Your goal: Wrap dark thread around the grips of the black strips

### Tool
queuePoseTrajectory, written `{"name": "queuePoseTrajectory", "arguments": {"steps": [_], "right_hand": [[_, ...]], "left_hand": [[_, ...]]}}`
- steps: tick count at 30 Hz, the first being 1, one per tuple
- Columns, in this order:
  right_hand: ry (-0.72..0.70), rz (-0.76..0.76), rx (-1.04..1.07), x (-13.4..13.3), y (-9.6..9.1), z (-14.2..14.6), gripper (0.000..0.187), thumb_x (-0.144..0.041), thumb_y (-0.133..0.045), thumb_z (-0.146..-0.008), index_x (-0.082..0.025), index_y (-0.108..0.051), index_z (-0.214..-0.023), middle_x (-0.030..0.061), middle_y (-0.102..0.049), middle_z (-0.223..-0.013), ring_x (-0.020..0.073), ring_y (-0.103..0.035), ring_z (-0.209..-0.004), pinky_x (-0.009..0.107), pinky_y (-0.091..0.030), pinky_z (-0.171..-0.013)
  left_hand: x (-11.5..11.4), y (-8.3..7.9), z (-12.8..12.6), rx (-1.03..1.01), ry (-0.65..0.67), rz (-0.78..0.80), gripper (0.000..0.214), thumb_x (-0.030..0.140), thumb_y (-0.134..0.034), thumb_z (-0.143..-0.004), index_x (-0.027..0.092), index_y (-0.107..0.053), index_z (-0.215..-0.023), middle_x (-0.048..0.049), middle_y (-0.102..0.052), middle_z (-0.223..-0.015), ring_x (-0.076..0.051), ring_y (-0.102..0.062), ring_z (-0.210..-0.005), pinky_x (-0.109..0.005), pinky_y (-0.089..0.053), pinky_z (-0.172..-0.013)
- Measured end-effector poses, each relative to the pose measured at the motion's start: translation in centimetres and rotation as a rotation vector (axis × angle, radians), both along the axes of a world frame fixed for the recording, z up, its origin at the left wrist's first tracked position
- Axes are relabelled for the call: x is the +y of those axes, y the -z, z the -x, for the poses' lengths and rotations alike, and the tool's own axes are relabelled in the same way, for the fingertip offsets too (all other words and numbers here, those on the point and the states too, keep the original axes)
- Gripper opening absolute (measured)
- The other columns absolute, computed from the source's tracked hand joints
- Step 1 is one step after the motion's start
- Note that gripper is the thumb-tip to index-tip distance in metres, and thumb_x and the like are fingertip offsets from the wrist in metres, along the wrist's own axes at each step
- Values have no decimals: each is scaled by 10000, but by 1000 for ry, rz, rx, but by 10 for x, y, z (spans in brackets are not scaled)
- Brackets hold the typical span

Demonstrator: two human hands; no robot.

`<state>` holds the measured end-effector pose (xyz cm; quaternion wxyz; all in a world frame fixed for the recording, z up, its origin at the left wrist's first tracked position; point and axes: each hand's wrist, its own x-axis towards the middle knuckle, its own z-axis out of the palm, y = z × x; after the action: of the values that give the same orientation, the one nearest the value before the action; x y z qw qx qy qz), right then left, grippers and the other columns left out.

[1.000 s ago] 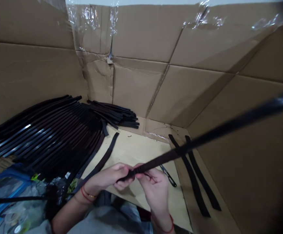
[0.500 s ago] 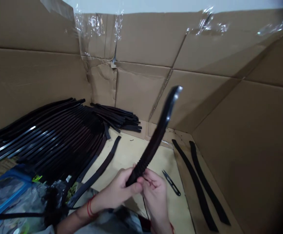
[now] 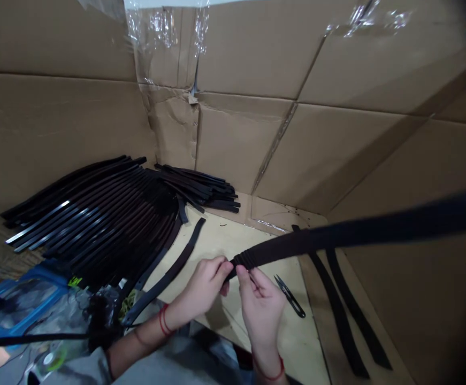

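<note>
A long black strap (image 3: 281, 248) with a ribbed, gathered stretch near its close end is between my hands. My left hand (image 3: 205, 286) is closed around that end, thumb on top. My right hand (image 3: 261, 307) has thumb and fingers pinched at the lower edge of the ribbed stretch; whether a thread is also in the pinch I cannot make out. From there the strap runs out to the right and blurs at the picture's edge. Black thread snips (image 3: 290, 297) lie on the pale board (image 3: 252, 238), just right of my right hand.
A large fanned pile of black straps (image 3: 108, 219) lies at the left, a smaller pile (image 3: 200, 187) behind it. One strap (image 3: 172, 270) lies apart, and two more (image 3: 337, 305) rest at the right. Cardboard walls (image 3: 244, 128) enclose the board. A blue-framed container (image 3: 24, 299) sits lower left.
The strap has swung from pointing up and away to lying out toward the right. Both hands remain on its ribbed end. The view has shifted slightly.
</note>
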<state>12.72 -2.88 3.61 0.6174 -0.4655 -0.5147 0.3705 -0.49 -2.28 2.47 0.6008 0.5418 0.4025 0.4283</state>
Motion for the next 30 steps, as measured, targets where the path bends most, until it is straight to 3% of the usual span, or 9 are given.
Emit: {"name": "queuePoseTrajectory", "arguments": {"steps": [4, 6, 9, 13, 18, 22, 26, 28, 30], "right_hand": [[-237, 108, 64, 0, 4, 2, 370, -484, -807, -668, -131, -711, -722, 31, -624, -550, 149, -542, -466, 233, -443, -404], [-230, 110, 109, 0, 4, 3, 394, -460, -824, -655, -135, -753, -866, 80, -710, -665, 186, -613, -515, 271, -516, -451], [-92, 56, 166, -2, 3, 2, 312, -413, -805, -701, -159, -767, -877, 66, -715, -652, 176, -621, -503, 264, -537, -460], [-374, 48, 115, -4, 0, -2, 228, -363, -821, -687, -156, -780, -773, 69, -701, -603, 210, -658, -549, 279, -556, -502], [-114, -7, 86, -7, 1, 1, 237, -373, -731, -787, -149, -722, -712, 36, -643, -535, 141, -544, -408, 231, -467, -385], [-334, 34, 24, -6, -2, 1, 315, -420, -733, -774, -152, -647, -633, 5, -562, -476, 118, -479, -381, 210, -384, -351], [-233, -18, 16, -4, -4, 8, 443, -456, -663, -828, -197, -455, -535, -64, -377, -406, 63, -272, -334, 195, -251, -315], [-216, -41, -39, -5, -1, 13, 451, -464, -632, -849, -206, -422, -544, -73, -325, -426, 65, -240, -361, 201, -216, -329], [-159, -72, -103, -5, 3, 15, 481, -457, -621, -859, -214, -361, -535, -77, -265, -470, 69, -229, -403, 207, -195, -358]], "left_hand": [[0, 5, 4, 11, 121, 17, 550, 692, -378, -872, 173, -521, -756, 72, -384, -486, -76, -319, -384, -216, -258, -404], [-3, 6, 4, 5, 169, 13, 610, 727, -347, -857, 155, -556, -827, 63, -409, -501, -81, -328, -391, -220, -286, -408], [-8, 1, 4, 6, 39, -53, 566, 678, -340, -895, 156, -558, -914, 19, -469, -660, -100, -393, -565, -216, -332, -515], [-13, -7, 8, 33, 194, 23, 545, 633, -346, -920, 139, -569, -862, 18, -462, -661, -82, -347, -531, -213, -270, -474], [-14, -8, 2, 43, 24, -40, 495, 617, -313, -939, 177, -479, -783, 34, -425, -626, -91, -375, -549, -213, -266, -484], [-16, -7, 0, 61, 68, -59, 534, 612, -258, -949, 175, -479, -737, 55, -402, -542, -74, -338, -432, -214, -253, -422], [-16, -8, 9, 100, 79, -126, 576, 613, -243, -951, 163, -523, -726, 20, -500, -559, -97, -480, -501, -215, -375, -509], [-12, -7, 22, 285, 32, -156, 627, 610, -209, -956, 153, -608, -798, -10, -598, -589, -119, -564, -529, -227, -438, -554], [-3, -7, 42, 625, -248, -172, 593, 602, -259, -952, 171, -666, -935, -18, -672, -633, -139, -627, -563, -232, -472, -582]]}}
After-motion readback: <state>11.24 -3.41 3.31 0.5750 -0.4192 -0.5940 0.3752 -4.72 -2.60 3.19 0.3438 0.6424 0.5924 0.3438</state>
